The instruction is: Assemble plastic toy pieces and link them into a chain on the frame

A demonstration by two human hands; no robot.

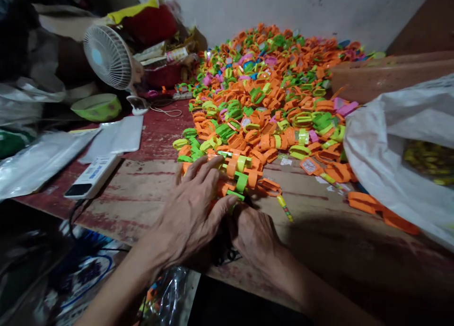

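Observation:
At the table's near edge my left hand [193,198] lies over a bunch of curved orange, green and yellow plastic pieces [241,180], its fingers wrapped over their left side. These pieces look like toy watch bands. My right hand [257,231] is curled closed just below the bunch, beside my left thumb; what its fingers grip is hidden. Under both hands is a dark object [223,255] with small black rings, mostly covered. To the right of the bunch, a thin yellow patterned stick [284,208] sticks out from an orange piece.
A large heap of similar plastic pieces [262,94] rises against the wall. On the left are a white fan [108,56], a green bowl [96,107], a white power bank-like box [92,177] and plastic bags [117,136]. A white sack [386,141] stands at right.

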